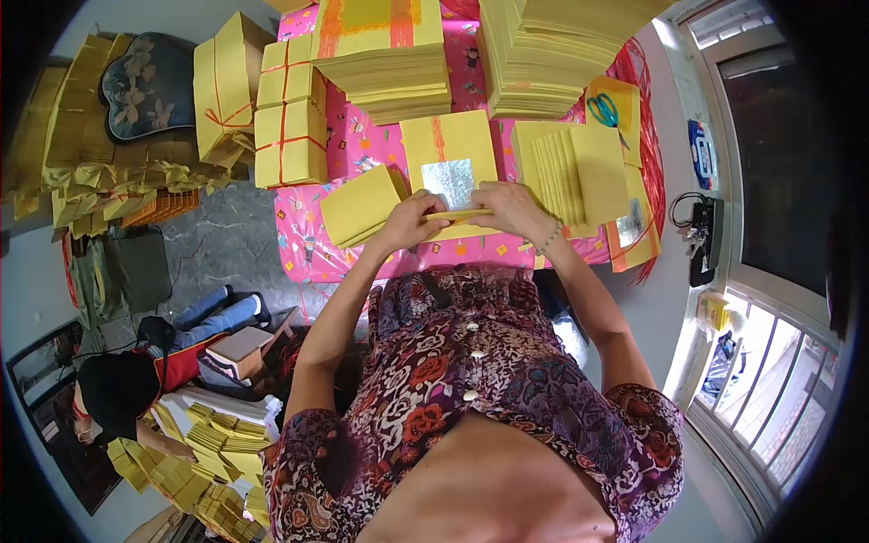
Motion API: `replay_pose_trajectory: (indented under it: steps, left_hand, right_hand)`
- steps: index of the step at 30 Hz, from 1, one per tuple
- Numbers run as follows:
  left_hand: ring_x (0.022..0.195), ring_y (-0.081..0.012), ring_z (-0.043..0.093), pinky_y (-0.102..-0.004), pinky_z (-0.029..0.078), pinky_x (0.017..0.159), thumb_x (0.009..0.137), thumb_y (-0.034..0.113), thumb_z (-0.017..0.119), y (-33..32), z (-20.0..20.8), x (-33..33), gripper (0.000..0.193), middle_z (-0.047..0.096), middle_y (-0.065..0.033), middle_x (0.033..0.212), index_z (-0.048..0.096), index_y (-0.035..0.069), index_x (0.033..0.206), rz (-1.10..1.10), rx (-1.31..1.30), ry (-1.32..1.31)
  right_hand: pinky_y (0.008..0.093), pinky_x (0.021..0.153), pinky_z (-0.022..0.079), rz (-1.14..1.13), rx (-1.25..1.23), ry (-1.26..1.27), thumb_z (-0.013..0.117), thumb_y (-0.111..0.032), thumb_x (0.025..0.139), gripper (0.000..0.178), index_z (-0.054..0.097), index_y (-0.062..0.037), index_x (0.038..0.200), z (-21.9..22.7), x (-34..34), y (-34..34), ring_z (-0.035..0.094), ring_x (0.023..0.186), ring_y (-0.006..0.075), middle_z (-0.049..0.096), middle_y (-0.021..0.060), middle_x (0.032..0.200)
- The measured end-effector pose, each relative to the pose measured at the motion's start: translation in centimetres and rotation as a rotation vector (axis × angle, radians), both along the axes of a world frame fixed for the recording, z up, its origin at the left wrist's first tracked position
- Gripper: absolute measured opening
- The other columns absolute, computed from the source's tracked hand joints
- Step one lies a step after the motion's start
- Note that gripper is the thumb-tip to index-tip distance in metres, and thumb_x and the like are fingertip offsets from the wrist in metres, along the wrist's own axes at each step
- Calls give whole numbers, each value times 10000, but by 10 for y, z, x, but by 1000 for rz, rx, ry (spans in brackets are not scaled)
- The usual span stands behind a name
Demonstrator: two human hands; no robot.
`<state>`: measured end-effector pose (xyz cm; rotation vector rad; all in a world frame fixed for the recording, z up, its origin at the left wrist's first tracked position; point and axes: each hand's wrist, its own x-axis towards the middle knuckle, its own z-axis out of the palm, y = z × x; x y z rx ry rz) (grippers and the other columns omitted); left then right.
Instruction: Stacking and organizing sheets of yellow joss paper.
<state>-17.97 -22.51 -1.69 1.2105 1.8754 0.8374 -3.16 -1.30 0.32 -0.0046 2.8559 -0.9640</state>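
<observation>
A yellow paper sheet [405,145] with an orange stripe and a silver foil square [448,181] lies in front of me. Its near edge is turned up into a narrow fold [460,214]. My left hand [412,223] pinches the left end of that fold. On the other end, my right hand [514,210], with a bracelet at the wrist, has its fingers closed too. A small stack of folded yellow paper [362,206] is beside my left hand. To the right of my right hand, more folded yellow papers [557,172] lie overlapped.
Tall yellow paper stacks [389,81] stand on the pink patterned tablecloth [362,140]. Bundles tied with red string [290,140] sit at left. Teal-handled scissors [602,110] and red strands [647,136] are at right. Another person [118,394] works at lower left among yellow papers.
</observation>
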Motion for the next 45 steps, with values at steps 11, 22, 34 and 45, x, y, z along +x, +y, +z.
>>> replay_pose_trajectory:
  steps: [11,22,34,45]
  left_hand:
    - [874,-342,633,-415,500,767,908,235,683,1,8,4,236,615,-167,927,636,39,1031,41,34,122]
    - [1169,-401,481,-494,399,1005,839,198,724,8,45,27,526,489,-202,1324,550,96,1325,405,393,652]
    - [1457,-461,199,-566,203,1181,879,342,669,53,15,22,811,243,-230,1582,283,82,1542,112,101,679]
    - [1465,-471,175,-576,183,1181,917,419,616,52,-5,17,821,211,-249,1592,234,95,1567,52,32,682]
  right_hand:
    - [439,736,517,-14,51,229,695,-130,832,195,566,-58,960,8,5,-15,640,831,328,611,102,868]
    - [482,718,509,-135,-5,173,651,-206,895,185,582,-55,975,33,-46,22,645,837,375,642,148,861]
    - [472,914,447,-257,223,174,690,-233,857,266,661,-91,1080,-14,-122,53,559,1098,310,611,110,1041]
    - [433,960,381,-262,233,237,689,-210,853,291,678,-85,1116,-29,-124,47,551,1089,288,627,91,1072]
